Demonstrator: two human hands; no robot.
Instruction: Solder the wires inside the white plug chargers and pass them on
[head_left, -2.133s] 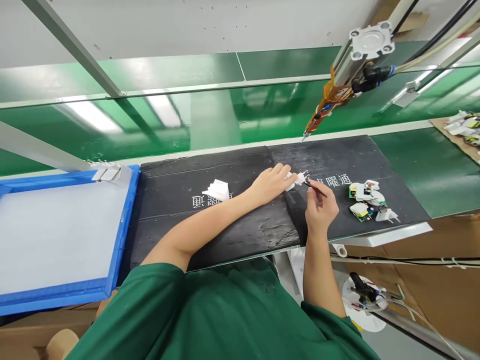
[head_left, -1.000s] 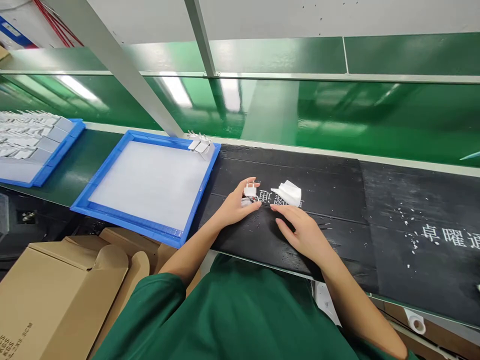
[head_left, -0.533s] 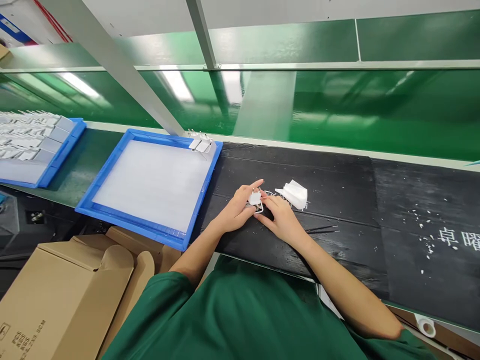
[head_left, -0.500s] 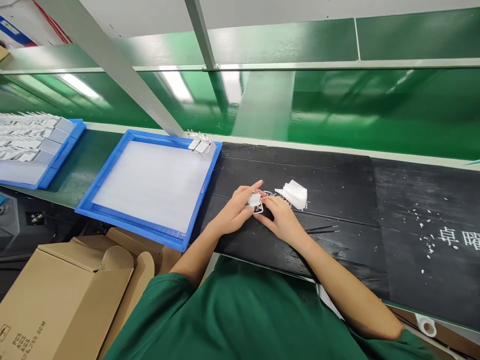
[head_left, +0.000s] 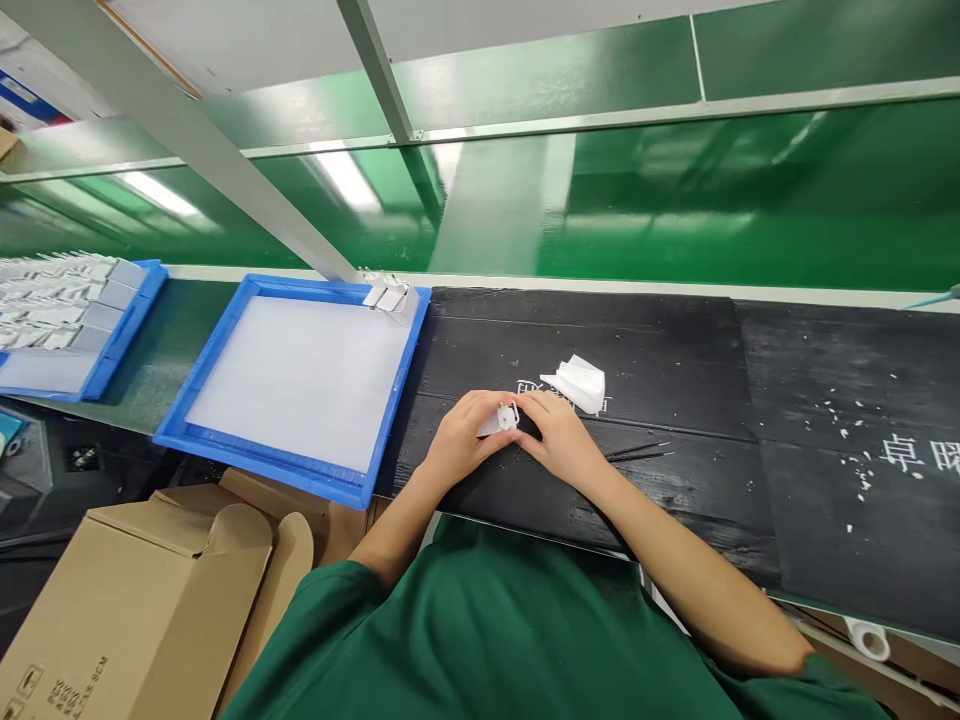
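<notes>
A small white plug adapter is held between my two hands above the black mat. My left hand is closed around its left side, thumb and fingers pressed to it. From the right, the fingertips and thumb of my right hand pinch its other side. Fingers hide part of the adapter. Just beyond my right hand lies a crumpled white piece of paper or cloth. Thin black tweezer-like tools rest on the mat beside my right forearm.
To the left, a blue tray has several white adapters in its far right corner. Another blue tray holds rows of them. White scraps dot the mat at right. Cardboard boxes stand below the bench. A slanted post rises behind.
The adapter has been turned, and my hands have closed in around it. My left index finger, raised before, is now bent against it. The camera view has shifted slightly.
</notes>
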